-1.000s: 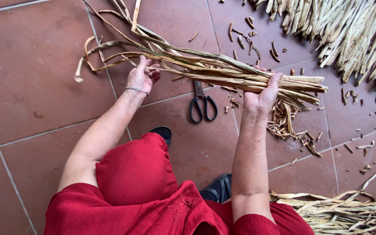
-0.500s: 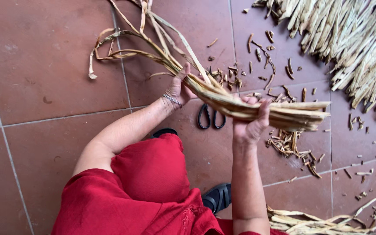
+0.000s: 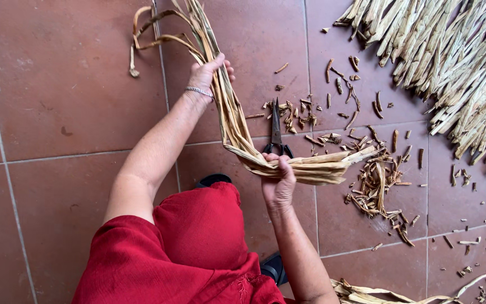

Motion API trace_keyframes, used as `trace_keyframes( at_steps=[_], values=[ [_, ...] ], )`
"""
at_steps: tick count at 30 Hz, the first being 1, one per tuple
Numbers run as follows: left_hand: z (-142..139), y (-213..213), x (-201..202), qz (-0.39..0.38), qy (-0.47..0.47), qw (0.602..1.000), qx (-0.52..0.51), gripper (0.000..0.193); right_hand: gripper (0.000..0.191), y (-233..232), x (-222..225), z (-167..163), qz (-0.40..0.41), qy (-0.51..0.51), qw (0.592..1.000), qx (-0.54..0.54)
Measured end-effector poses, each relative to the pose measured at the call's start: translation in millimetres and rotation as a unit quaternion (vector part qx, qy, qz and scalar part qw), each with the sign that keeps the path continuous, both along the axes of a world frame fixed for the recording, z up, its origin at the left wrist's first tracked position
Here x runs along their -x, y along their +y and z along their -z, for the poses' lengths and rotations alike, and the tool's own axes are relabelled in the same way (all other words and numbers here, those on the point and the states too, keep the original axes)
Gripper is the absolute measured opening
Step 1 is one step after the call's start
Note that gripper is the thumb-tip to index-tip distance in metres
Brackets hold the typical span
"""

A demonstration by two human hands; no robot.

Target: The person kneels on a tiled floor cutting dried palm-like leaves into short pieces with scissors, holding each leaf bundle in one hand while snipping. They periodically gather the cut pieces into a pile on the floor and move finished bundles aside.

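A bundle of long dried plant strips (image 3: 237,126) bends in an arc over the tile floor. My left hand (image 3: 210,73), with a thin bracelet on the wrist, grips the strips along their upper length. My right hand (image 3: 278,181) is closed around the thick cut end of the bundle, which points right. The thin ends curl away at the top left. Black scissors (image 3: 277,130) lie on the floor just behind the bundle, blades pointing away from me.
A large heap of dried strips (image 3: 457,67) lies at the top right. Short cut scraps (image 3: 375,180) litter the tiles to the right of my hands. More strips (image 3: 378,293) lie at the bottom right. My red clothing (image 3: 192,253) fills the lower middle.
The bundle has swung from lying nearly level to curving upward. My left hand has slid up and away along the strips; my right hand has drawn the thick end lower and nearer.
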State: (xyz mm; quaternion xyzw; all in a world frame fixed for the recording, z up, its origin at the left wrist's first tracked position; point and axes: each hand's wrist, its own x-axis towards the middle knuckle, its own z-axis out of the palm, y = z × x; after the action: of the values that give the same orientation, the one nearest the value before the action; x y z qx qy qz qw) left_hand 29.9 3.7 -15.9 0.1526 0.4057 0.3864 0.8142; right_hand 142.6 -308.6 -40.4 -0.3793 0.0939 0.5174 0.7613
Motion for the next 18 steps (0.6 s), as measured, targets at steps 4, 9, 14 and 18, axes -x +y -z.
trace_keyframes(
  at_steps=[4, 9, 14, 18],
  values=[
    [-1, 30, 11, -0.008, -0.020, 0.997, -0.079, 0.019, 0.025, -5, 29, 16, -0.035, 0.042, 0.995, 0.085],
    [-11, 54, 15, -0.006, 0.005, 0.989, -0.145, 0.020, 0.041, -4, 74, 10, -0.078, 0.093, 0.987, 0.107],
    [-40, 68, 8, 0.068, 0.028, 0.972, -0.222, 0.018, 0.080, -7, 108, -7, -0.194, 0.203, 0.956, 0.082],
    [-98, 85, 16, 0.213, 0.077, 0.917, -0.330, 0.014, 0.072, -10, 127, -6, -0.353, 0.216, 0.909, 0.060]
  ],
)
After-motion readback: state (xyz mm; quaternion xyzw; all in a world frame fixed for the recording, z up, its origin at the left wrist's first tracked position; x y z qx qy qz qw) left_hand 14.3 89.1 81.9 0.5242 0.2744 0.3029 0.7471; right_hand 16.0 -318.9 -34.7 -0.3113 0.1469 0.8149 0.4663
